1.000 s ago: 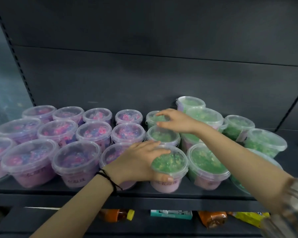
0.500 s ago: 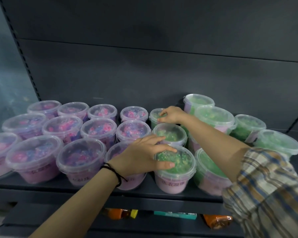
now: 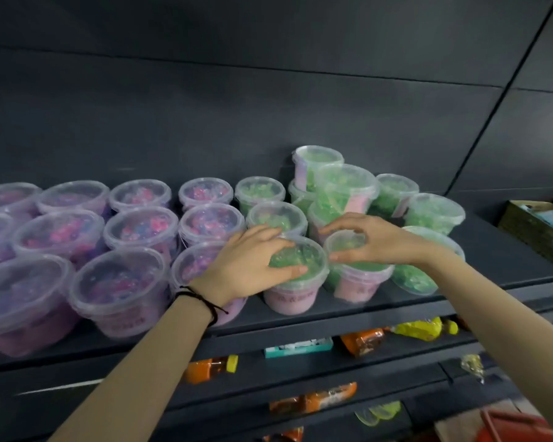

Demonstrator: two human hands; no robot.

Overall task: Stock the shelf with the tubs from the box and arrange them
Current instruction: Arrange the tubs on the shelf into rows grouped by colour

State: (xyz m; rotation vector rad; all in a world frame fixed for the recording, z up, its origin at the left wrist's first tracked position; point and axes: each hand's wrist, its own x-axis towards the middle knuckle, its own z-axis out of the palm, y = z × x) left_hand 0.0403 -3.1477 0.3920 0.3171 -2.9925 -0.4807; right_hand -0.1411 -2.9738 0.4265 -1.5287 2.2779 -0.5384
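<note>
Clear lidded tubs fill the dark shelf (image 3: 348, 309). Several pink-and-purple tubs (image 3: 141, 229) stand in rows on the left; green tubs (image 3: 434, 212) crowd the right, with two stacked higher at the back (image 3: 345, 183). My left hand (image 3: 253, 263) lies over the lid of the front green tub (image 3: 296, 275), fingers and thumb curled round its rim. My right hand (image 3: 374, 239) grips the lid rim of the neighbouring green tub (image 3: 359, 275) from above, thumb at the front and fingers at the back. The box is not in view.
A woven basket (image 3: 537, 231) sits on the shelf at the far right. Lower shelves hold orange bottles (image 3: 211, 366), a teal packet (image 3: 297, 347) and yellow packets (image 3: 425, 328). A red object (image 3: 517, 425) shows at the bottom right corner.
My right hand has come forward from the back-row green tub to the front tub beside my left hand. My left hand stays on the same front tub. The view has swung right.
</note>
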